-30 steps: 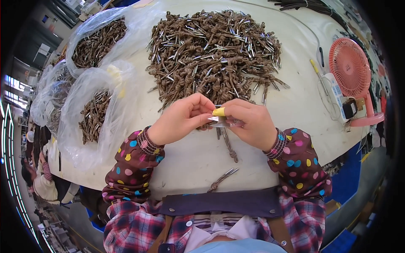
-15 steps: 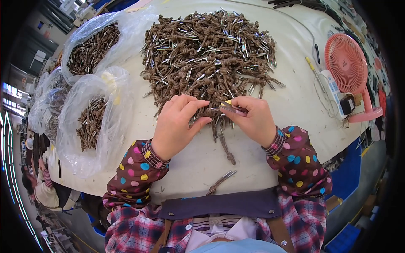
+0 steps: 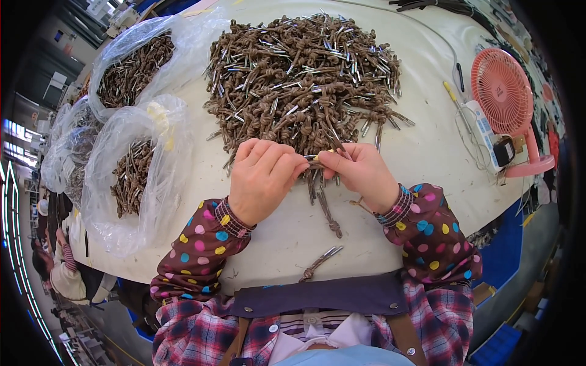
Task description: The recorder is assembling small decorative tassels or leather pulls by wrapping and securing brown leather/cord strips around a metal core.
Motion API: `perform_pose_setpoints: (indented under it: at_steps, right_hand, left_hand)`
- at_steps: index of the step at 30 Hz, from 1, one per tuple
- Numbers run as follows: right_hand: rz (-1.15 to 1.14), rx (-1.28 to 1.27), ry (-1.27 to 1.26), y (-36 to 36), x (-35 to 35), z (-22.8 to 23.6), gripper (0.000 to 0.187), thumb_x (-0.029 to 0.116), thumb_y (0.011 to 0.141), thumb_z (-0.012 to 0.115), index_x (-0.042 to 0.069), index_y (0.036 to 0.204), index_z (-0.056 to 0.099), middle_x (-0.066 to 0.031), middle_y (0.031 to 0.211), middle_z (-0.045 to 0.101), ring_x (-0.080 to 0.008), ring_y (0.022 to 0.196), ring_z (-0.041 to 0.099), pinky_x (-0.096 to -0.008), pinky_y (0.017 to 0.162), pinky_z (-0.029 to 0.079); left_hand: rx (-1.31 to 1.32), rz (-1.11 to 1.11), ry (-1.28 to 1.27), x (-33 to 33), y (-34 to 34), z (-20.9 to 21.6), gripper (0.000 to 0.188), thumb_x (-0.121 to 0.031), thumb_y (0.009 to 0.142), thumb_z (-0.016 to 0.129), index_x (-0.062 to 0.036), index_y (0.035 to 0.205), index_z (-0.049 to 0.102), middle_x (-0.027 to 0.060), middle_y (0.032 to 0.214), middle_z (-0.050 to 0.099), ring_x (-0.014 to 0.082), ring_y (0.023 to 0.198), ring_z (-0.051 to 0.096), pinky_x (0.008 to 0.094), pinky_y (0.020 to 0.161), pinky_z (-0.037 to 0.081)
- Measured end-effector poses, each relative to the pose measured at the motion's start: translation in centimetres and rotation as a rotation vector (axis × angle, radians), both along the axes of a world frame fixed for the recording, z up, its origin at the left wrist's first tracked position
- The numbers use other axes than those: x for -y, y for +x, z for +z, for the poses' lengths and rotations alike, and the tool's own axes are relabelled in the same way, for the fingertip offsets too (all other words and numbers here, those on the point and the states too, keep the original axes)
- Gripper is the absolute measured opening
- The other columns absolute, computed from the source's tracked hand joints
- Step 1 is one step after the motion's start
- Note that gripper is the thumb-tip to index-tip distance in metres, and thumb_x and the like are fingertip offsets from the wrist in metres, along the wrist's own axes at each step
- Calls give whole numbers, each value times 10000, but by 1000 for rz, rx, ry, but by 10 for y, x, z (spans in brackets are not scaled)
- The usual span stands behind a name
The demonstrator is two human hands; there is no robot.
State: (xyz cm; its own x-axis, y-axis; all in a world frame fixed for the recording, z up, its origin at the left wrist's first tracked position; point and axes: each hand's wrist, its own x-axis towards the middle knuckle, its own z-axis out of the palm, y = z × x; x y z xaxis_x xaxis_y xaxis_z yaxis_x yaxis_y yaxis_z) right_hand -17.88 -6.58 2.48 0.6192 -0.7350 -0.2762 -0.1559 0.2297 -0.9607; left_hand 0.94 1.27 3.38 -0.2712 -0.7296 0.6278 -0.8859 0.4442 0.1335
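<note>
My left hand (image 3: 261,180) is closed, pinching one end of a brown cord (image 3: 312,160) with a metal tip. My right hand (image 3: 365,175) is closed too, its thumb and finger at the other side of that cord. In its fingers sits a small metal tool (image 3: 337,145) that looks like thread snips, pointing up and away from the cord. Just beyond both hands lies a big pile of knotted brown cords (image 3: 299,79) with silvery tips. One cord (image 3: 329,221) trails from the pile toward me, and another cord (image 3: 320,262) lies near the table's front edge.
Clear plastic bags (image 3: 101,226) of similar cords stand at the left. On the right are a pink fan (image 3: 502,91), a white power strip (image 3: 481,131) with a black plug, and a yellow-handled tool (image 3: 450,91). A person (image 3: 67,274) is at the far left.
My left fingers have closed onto the cord end and shifted slightly right. The right hand has turned, so the tool points upward instead of left across the cord.
</note>
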Motion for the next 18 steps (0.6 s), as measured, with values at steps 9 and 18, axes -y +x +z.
perform_pose_setpoints:
  at_steps: [9,18]
  right_hand:
    - [-49,-3,95,1,1,-5,293,299,860,671,57,696,657,44,611,563,-25,525,384,-213,476,301]
    - [-53,51,-106,5,-3,-12,288,271,860,674,13,732,672,29,638,596,-26,564,426,-216,514,335]
  left_hand:
    - [-360,38,273,1,7,9,183,-63,792,692,-53,967,641,68,887,638,258,815,582,319,742,466]
    - [-326,-24,250,0,7,-3,106,-58,799,694,-47,899,659,71,842,659,205,735,611,294,647,490]
